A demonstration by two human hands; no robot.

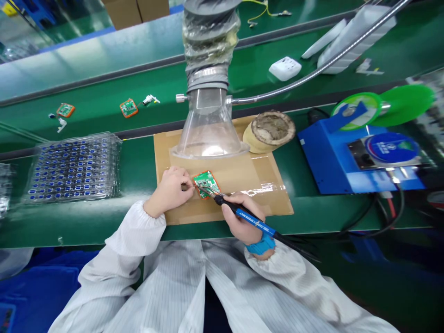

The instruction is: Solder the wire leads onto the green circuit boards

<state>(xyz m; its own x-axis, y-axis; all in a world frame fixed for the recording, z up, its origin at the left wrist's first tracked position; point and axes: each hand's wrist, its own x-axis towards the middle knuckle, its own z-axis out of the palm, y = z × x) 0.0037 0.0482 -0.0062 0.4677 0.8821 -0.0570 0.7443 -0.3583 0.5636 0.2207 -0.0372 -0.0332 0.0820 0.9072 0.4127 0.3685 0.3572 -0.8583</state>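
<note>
Head view: small green PCB (207, 183) flat on cardboard mat (267, 185), under clear fume funnel (208, 134). L hand (169, 189) curled, fingertips pinched at PCB's left edge. R hand (243, 224) wrapped round soldering iron (250, 218), tip on PCB. Prob. light, stiff, fragile; best gripped by edges.

Green table (138, 185), long: tan cardboard sheet (274, 194) at centre; clear trays of blue parts (74, 169) at left; blue soldering station (329, 157) at right, black cables (381, 217) alongside.

Glossy green workbench (138, 171), perhaps cardboard boxes (138, 11) behind.
</note>
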